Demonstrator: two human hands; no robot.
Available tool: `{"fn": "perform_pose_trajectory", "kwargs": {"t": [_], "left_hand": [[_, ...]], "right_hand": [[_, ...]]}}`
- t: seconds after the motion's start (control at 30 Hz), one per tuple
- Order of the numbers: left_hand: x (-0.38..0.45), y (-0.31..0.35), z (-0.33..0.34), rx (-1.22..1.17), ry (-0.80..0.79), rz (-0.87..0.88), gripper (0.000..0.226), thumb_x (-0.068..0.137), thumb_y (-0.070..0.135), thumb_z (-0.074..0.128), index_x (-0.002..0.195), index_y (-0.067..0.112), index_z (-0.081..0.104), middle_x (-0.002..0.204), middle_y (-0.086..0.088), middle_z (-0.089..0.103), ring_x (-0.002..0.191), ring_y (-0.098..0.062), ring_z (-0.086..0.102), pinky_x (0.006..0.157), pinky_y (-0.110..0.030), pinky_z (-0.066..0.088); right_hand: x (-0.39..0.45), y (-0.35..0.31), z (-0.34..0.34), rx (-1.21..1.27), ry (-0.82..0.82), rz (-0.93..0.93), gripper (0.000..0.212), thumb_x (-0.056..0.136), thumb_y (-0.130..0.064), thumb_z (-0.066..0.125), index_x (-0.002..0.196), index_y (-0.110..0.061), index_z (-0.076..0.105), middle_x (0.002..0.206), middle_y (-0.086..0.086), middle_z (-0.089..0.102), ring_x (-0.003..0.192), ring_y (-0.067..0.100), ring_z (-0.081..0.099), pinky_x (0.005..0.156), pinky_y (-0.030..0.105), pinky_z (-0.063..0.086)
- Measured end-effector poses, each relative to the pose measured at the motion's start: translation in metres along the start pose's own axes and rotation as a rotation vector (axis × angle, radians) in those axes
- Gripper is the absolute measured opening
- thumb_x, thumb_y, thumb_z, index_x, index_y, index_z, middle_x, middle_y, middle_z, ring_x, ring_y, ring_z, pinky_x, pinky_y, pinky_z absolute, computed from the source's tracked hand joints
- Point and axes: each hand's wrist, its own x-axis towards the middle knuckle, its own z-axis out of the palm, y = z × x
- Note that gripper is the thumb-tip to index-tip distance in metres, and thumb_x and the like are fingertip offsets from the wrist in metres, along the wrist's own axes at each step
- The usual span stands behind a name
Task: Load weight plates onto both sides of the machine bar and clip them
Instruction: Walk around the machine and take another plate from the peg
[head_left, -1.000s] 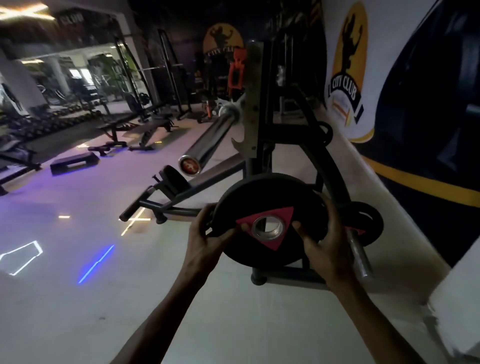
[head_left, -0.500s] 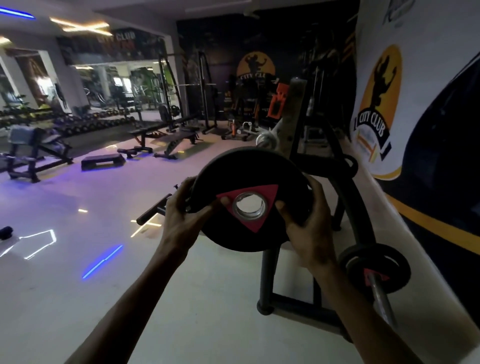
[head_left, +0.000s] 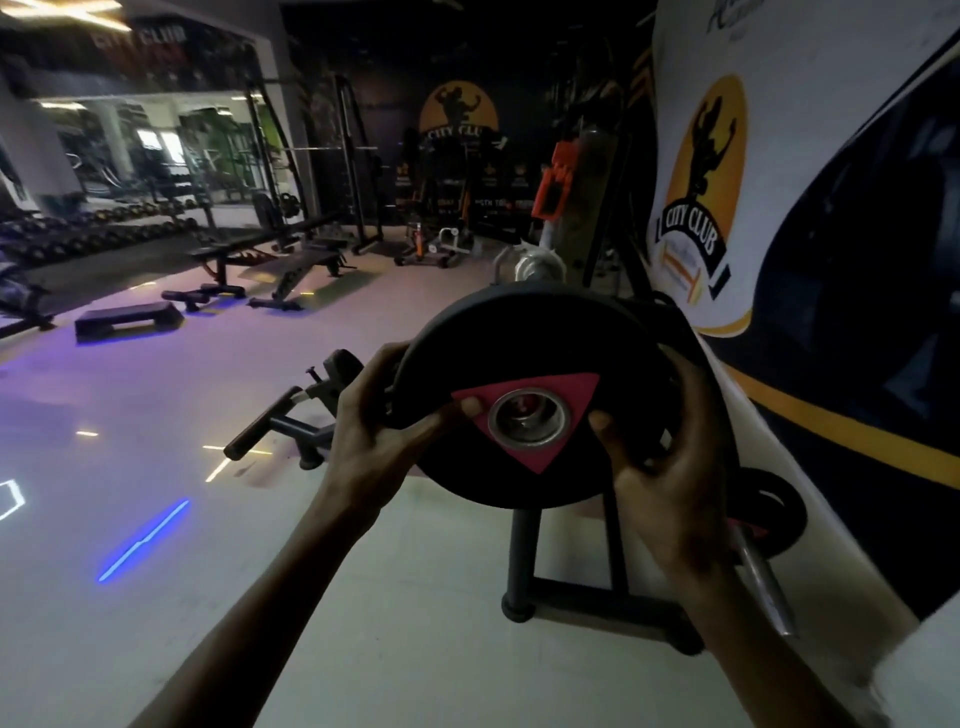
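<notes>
A black weight plate (head_left: 524, 338) with a red triangle around its steel-ringed hole is held upright in front of me. My left hand (head_left: 382, 426) grips its left rim and my right hand (head_left: 670, 467) grips its right rim. Through the hole I see metal, likely the end of the machine bar. A chrome part of the bar (head_left: 540, 267) shows just above the plate; the rest is hidden behind it. A second black plate (head_left: 779, 519) sits low on a steel peg (head_left: 763, 587) of the rack at the right.
The dark rack frame (head_left: 566, 597) stands on the floor under the plate, next to the painted wall (head_left: 810, 182) on the right. A low lever machine (head_left: 291, 426) lies to the left. Benches (head_left: 280, 265) and a step platform (head_left: 127, 319) stand farther back.
The plate has been lifted and carried up toward the bar's end, so its hole now lines up with the bar. My view has moved closer to the rack.
</notes>
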Motion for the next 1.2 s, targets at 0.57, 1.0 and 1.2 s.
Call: {"fn": "perform_pose_trajectory", "kwargs": {"t": [0.57,1.0,1.2], "left_hand": [[0.114,-0.081,0.015,0.354,0.001,0.206,0.092,0.079,0.046,0.080,0.157,0.031,0.033,0.137,-0.001,0.043,0.116,-0.012,0.055,0.094,-0.025,0.057],[0.251,-0.151,0.050,0.607,-0.048,0.180,0.086,0.083,0.020,0.081,0.156,0.031,0.037,0.140,-0.008,0.048,0.128,-0.028,0.050,0.100,-0.045,0.055],[0.282,-0.164,0.060,0.614,-0.038,0.172,0.083,0.082,0.017,0.082,0.152,0.028,0.041,0.138,-0.008,0.050,0.126,-0.027,0.052,0.093,-0.032,0.048]], "right_hand": [[0.078,0.063,0.042,-0.331,0.019,0.128,0.082,0.089,-0.017,0.076,0.157,-0.024,0.031,0.160,0.000,0.036,0.148,0.011,0.031,0.110,0.007,0.030],[0.179,0.168,0.084,-0.459,0.013,0.181,0.079,0.093,-0.019,0.073,0.158,-0.020,0.030,0.163,0.001,0.033,0.150,0.017,0.028,0.113,0.021,0.025],[0.204,0.187,0.092,-0.462,0.023,0.236,0.080,0.090,-0.017,0.075,0.157,-0.019,0.032,0.162,0.005,0.035,0.150,0.022,0.030,0.115,0.031,0.028]]}}
